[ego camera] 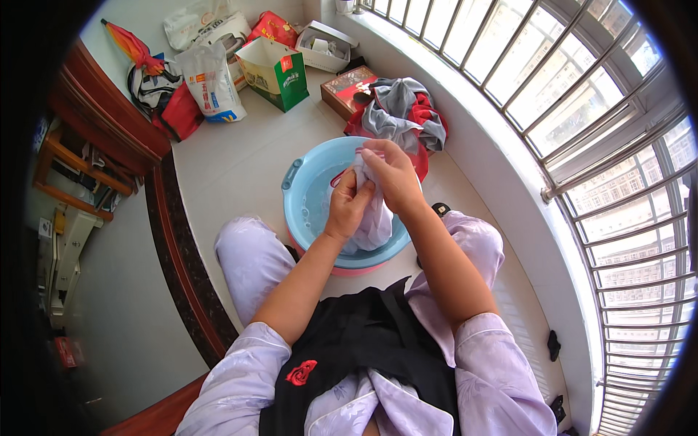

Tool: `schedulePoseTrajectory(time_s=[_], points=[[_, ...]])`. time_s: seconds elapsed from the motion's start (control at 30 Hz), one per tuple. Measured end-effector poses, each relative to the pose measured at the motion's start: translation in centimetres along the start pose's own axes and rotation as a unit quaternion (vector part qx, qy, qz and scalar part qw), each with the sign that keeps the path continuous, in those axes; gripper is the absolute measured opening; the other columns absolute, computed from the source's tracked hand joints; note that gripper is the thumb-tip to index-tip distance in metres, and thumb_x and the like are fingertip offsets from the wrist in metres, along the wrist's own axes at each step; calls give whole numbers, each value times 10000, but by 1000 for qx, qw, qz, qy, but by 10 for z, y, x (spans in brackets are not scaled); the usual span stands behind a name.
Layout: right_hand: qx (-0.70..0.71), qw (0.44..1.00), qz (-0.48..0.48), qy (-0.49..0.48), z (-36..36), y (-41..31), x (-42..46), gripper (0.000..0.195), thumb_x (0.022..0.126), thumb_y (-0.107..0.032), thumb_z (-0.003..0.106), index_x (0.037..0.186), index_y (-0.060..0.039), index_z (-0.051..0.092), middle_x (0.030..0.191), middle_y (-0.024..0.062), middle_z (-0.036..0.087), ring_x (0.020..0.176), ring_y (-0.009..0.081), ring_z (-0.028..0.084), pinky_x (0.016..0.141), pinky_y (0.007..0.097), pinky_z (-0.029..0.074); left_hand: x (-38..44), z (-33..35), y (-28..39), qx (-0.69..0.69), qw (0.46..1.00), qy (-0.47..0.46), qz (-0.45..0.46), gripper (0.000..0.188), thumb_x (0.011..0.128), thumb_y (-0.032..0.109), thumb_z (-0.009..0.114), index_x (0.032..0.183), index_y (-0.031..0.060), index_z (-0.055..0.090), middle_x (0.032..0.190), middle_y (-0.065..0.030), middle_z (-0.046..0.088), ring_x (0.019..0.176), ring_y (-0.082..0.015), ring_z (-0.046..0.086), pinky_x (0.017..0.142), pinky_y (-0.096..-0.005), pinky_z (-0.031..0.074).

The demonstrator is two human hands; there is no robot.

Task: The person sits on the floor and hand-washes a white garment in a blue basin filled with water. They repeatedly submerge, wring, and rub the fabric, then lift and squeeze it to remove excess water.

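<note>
A light blue plastic basin (292, 218) with water in it stands on the floor between my knees, and a pink rim shows beneath it. Over the basin, both my hands grip a wet whitish garment (377, 229) with red trim. My left hand (348, 204) closes round its bunched middle. Slightly higher and to the right, my right hand (393, 177) pinches the upper part near the red edging. The garment's lower part hangs down into the basin, and its far side is hidden by my hands.
Beyond the basin, grey and red clothing (403, 114) lies heaped against a patterned box (341, 92). A green paper bag (292, 82), plastic bags (210, 87) and an open white box (324, 57) stand farther back. A low wall with a barred window (523, 125) curves along the right.
</note>
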State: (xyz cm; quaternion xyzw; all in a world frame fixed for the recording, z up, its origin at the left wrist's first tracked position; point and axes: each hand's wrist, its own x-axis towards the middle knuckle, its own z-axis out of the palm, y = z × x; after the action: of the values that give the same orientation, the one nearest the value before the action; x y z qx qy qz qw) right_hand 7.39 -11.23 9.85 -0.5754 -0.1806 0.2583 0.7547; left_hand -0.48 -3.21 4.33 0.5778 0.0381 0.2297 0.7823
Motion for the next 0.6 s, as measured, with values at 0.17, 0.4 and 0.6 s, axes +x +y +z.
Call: schedulePoseTrajectory(time_s=[0.17,0.4,0.6], points=[[-27,1000,8,-3,5,6,-4,360,833,-260,663,1040,17,565,929,55,591,798,89,540,708,221,448,-1,0,2,-58,997,42,29,208,907,87,514,1101,34,568,998,1,568,905,-83,516,807,-224,415],[-309,919,-243,-39,7,42,-19,537,740,-360,723,1146,-45,566,1161,165,517,1173,303,386,1002,420,284,-3,-5,18,-250,964,80,-47,287,942,266,434,1022,26,570,960,-40,581,886,-122,552,817,-276,441],[160,977,102,-101,-8,41,-13,481,716,-39,690,1162,-44,509,1069,82,555,967,171,560,861,297,428,-13,-16,21,-168,980,-94,-40,500,967,422,340,1111,-17,529,1244,-135,450,1133,-204,465,988,-336,349]])
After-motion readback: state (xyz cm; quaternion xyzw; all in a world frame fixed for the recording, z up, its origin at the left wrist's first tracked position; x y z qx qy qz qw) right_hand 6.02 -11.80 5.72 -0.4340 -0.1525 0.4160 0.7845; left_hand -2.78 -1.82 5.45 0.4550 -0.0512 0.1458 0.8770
